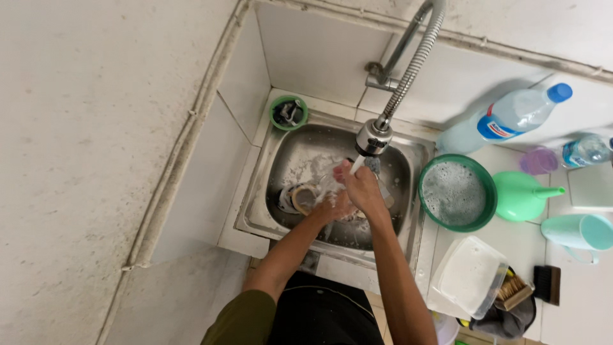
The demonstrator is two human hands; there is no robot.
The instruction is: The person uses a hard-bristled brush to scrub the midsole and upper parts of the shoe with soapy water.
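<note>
Item under both hands (pixel 350 195) hidden by fingers + foam, can't tell what it is. Small bottle (pixel 587 151) cut off at right edge. Contents of small green cup (pixel 288 112) too small to ID.

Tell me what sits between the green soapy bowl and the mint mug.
A green funnel lies between the bowl and mug, in the head view.

The single head camera is looking steeply down from above, fairly near, with the sink (pixel 408 160) lying just beyond the right hand (pixel 361 188).
</note>
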